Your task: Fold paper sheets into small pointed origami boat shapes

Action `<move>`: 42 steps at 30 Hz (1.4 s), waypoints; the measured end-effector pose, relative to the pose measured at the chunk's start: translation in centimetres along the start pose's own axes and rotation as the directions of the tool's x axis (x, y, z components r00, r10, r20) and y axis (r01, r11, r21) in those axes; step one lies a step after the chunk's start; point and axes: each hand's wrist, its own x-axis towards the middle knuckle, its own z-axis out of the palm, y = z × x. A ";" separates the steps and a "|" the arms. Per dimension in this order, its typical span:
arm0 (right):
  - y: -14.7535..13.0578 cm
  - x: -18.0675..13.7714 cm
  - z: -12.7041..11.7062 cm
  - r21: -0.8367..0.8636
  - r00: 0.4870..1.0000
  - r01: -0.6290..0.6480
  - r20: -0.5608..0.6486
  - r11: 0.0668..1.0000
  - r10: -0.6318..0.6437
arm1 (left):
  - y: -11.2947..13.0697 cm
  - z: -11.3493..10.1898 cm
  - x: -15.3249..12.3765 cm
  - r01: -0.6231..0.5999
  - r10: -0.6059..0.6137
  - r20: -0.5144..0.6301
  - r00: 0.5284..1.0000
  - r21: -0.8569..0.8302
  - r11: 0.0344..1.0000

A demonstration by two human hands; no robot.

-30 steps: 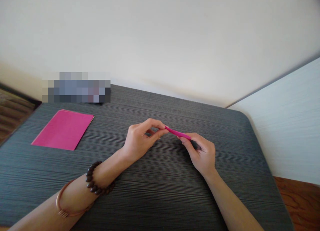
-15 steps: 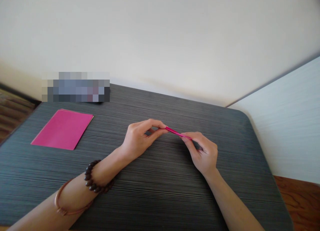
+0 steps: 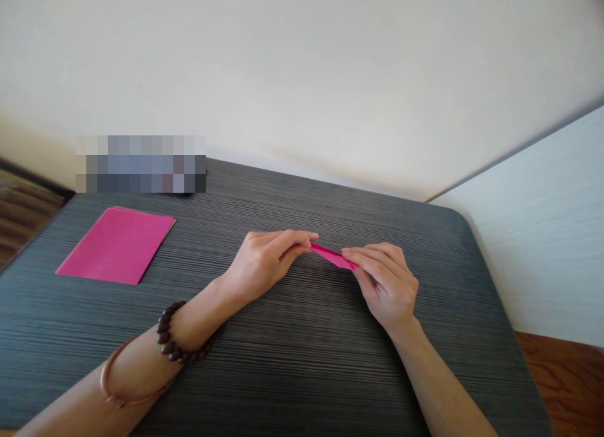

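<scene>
A narrow folded piece of pink paper [image 3: 333,256] spans the gap between my hands, above the dark table. My left hand [image 3: 264,261] pinches its left end between thumb and fingers. At the right end, my right hand [image 3: 387,283] grips the paper, thumb below and fingers on top. The paper slants down to the right, and a slim face below its upper edge shows. My fingers hide both of its ends.
Pink paper sheets [image 3: 116,245] lie stacked on the left of the dark wood-grain table [image 3: 283,374]. Behind them is a blurred-out object [image 3: 141,166] at the back edge. A pale wall [image 3: 302,78] rises behind, and a white panel [image 3: 542,229] stands at the right.
The folded paper has tilted, so more of its face shows. My right hand has shifted slightly right and turned, its fingers now lying over the paper. My left hand keeps its pinch.
</scene>
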 end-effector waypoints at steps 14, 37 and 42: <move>-0.2 -0.3 0.7 0.070 0.986 -0.163 0.035 0.984 0.160 | 0.6 0.3 0.4 0.298 -0.354 -0.030 0.935 -0.476 0.828; -0.5 -0.7 1.2 0.551 0.751 -0.638 0.290 0.538 0.593 | -0.2 -0.6 0.2 -0.114 0.103 -0.104 0.989 -0.102 0.988; -0.4 -0.4 1.0 0.561 0.750 -0.639 0.307 0.525 0.586 | -0.7 -1.0 0.0 -0.201 0.201 -0.038 0.979 0.023 0.979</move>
